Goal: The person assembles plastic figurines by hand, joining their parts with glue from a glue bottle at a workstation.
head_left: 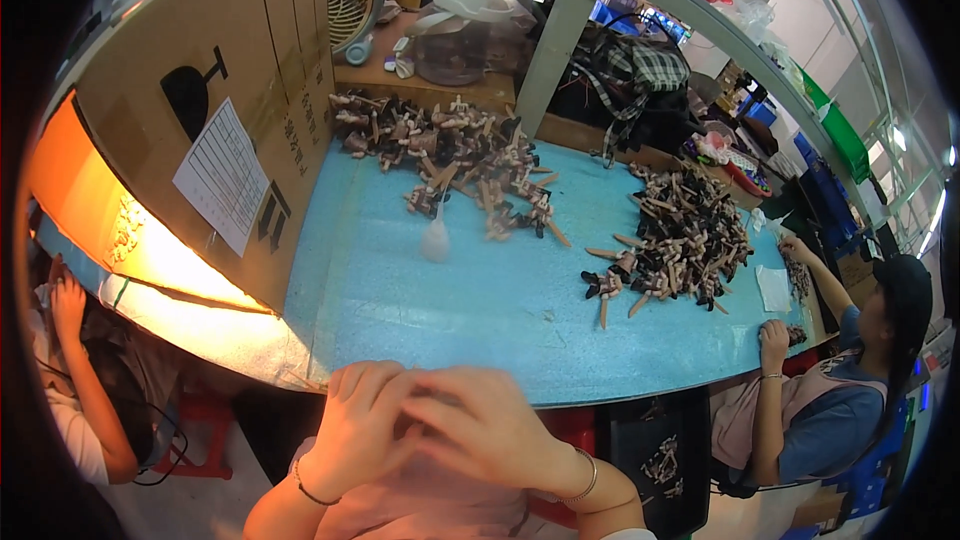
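My left hand (366,422) and my right hand (488,427) meet at the near edge of the blue tabletop (420,320). Both have curled fingers, with the right hand partly blurred. Whatever lies between them is hidden; only a dark gap shows. Beyond them on the table is a whitish teardrop-shaped bulb (434,242) with a thin tip pointing away. A heap of small figure-like parts (450,145) in black, beige and tan lies at the back left. Another heap of such parts (680,235) is spread at the right.
A tall cardboard panel (215,70) walls off the left side, with a lit work spot behind it and another person's arm (75,330). At right, a co-worker (830,390) handles parts. A black tray (655,455) with several pieces sits below the table edge. A metal post (570,40) rises behind.
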A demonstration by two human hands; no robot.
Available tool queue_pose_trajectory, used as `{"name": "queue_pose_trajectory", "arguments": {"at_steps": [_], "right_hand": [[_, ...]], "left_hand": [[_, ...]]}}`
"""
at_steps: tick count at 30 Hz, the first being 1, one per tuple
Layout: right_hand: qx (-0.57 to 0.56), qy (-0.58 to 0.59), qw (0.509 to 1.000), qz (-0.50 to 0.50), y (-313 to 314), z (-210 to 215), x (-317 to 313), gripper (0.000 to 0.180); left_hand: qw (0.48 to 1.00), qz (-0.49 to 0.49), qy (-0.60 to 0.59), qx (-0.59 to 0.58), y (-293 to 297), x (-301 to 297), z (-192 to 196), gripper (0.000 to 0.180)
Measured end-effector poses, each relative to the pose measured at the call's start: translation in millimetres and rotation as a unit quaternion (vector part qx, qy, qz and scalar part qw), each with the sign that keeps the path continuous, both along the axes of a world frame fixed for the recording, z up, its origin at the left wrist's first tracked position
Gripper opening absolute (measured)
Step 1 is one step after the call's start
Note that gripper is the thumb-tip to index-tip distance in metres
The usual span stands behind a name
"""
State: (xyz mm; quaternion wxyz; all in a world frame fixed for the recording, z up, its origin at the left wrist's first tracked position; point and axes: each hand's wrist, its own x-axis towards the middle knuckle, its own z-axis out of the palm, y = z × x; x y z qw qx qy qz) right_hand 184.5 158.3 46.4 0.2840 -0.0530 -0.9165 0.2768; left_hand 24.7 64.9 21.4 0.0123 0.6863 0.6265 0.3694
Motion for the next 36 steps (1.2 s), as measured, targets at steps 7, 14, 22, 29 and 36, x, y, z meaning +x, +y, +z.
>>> {"name": "queue_pose_trajectory", "arguments": {"at_steps": [7, 14, 22, 29, 36], "right_hand": [[-0.061, -0.123, 0.987, -0.088, 51.9, -36.7, 20.3, 0.047], [0.182, -0.096, 0.902, -0.379, 140.6, -26.5, 61.2, 0.046], [0.246, -0.145, 0.87, -0.403, 155.6, -45.6, 103.2, 0.035], [0.266, -0.155, 0.808, -0.503, 174.9, -54.4, 176.4, 0.035], [0.241, -0.163, 0.825, -0.484, 170.5, -46.9, 165.2, 0.041]], "left_hand": [[0.994, -0.095, -0.026, -0.044, 50.9, 7.7, -4.5, 0.06], [0.994, -0.11, 0.016, -0.007, 122.1, 35.9, -1.2, 0.053], [0.985, 0.017, 0.13, 0.113, 242.7, 60.5, -33.3, 0.044], [0.986, -0.033, 0.155, 0.057, 213.9, 62.3, -46.1, 0.015], [0.993, -0.096, 0.065, 0.001, 102.4, 32.6, -34.4, 0.022]]}}
